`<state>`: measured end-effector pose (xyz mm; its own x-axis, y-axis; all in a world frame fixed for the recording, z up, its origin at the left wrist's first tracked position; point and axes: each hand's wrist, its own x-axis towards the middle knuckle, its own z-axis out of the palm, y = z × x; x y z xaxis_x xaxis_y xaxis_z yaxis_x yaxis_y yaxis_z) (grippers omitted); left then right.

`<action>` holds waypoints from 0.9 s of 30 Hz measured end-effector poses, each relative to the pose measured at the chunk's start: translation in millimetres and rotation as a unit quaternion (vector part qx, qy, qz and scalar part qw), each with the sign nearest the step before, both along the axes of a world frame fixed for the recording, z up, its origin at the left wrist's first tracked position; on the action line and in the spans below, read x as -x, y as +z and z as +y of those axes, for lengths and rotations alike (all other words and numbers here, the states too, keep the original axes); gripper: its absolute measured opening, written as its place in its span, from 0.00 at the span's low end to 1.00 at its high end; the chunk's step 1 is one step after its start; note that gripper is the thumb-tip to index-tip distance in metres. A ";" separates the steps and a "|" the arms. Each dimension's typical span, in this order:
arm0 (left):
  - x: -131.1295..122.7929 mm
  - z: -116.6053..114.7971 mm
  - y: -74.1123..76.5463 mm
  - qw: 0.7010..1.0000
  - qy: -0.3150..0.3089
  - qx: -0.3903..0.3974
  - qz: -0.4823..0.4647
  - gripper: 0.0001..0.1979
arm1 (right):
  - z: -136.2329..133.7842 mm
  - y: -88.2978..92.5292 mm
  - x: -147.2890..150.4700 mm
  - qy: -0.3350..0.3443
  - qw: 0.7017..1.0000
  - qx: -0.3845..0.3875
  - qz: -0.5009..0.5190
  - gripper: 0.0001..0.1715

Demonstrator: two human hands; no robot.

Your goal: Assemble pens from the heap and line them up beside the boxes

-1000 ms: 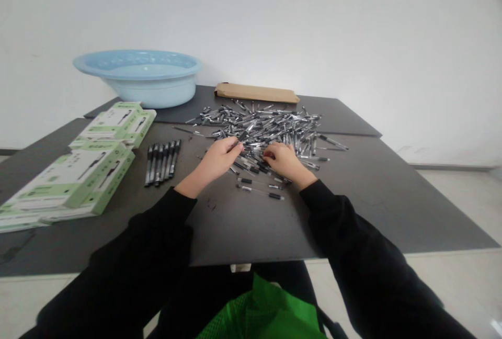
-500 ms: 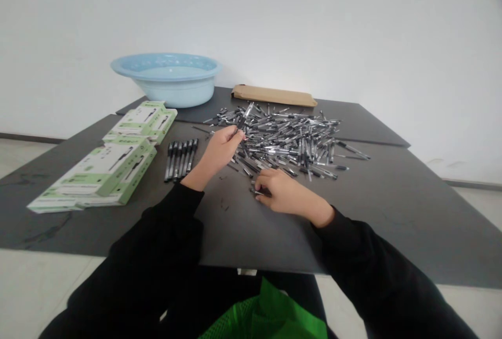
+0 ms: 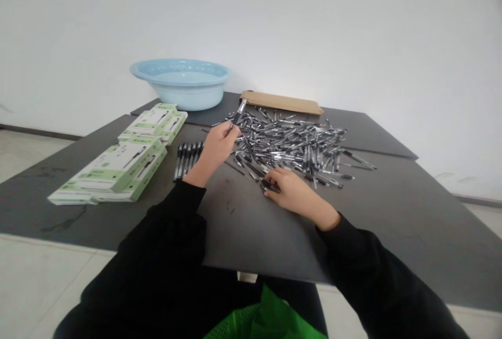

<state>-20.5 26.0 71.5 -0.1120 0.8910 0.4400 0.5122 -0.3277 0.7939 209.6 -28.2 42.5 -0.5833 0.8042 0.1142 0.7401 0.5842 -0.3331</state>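
Observation:
My left hand (image 3: 218,146) is closed round a pen (image 3: 239,112), which points up and away over the left side of the pen pile. A large loose heap of black and clear pens (image 3: 286,140) lies across the middle of the table. At its near edge, my right hand (image 3: 292,192) rests low with its fingers curled on a dark pen (image 3: 270,186); other pen parts lie against the fingertips. Just left of my left wrist, a neat row of several capped pens (image 3: 187,158) lies side by side, partly covered by my hand and forearm.
White and green pen boxes (image 3: 121,166) are stacked on the left of the dark table (image 3: 376,208). Behind them stands a light blue basin (image 3: 188,93). A flat brown cardboard piece (image 3: 282,102) lies at the back, near the wall.
The view has turned slightly left. My left hand has drawn a little left, away from the pile, with its pen. My right hand has edged closer to the heap.

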 end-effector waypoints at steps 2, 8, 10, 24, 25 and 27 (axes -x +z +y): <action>8.0 1.9 3.5 0.999 0.031 -0.013 -0.007 0.12 | 1.7 1.0 -1.9 0.001 1.000 0.006 -0.004 0.14; 14.9 2.8 7.2 0.996 0.075 -0.046 0.004 0.13 | 6.6 2.0 -6.6 -0.001 0.999 0.033 -0.011 0.09; 11.7 1.1 7.3 0.996 0.068 -0.046 0.024 0.13 | 6.4 2.3 -6.7 -0.011 0.999 0.043 -0.008 0.08; 11.1 1.9 3.5 0.995 0.067 -0.025 0.071 0.13 | 10.0 7.4 -14.0 -0.025 0.997 0.059 -0.051 0.04; 11.4 2.3 2.9 0.995 0.070 -0.024 0.070 0.13 | 10.0 6.7 -13.3 -0.029 0.997 0.045 -0.055 0.04; 11.8 3.2 1.9 0.994 0.076 -0.024 0.070 0.13 | 9.8 4.8 -12.0 -0.038 0.997 0.027 -0.059 0.04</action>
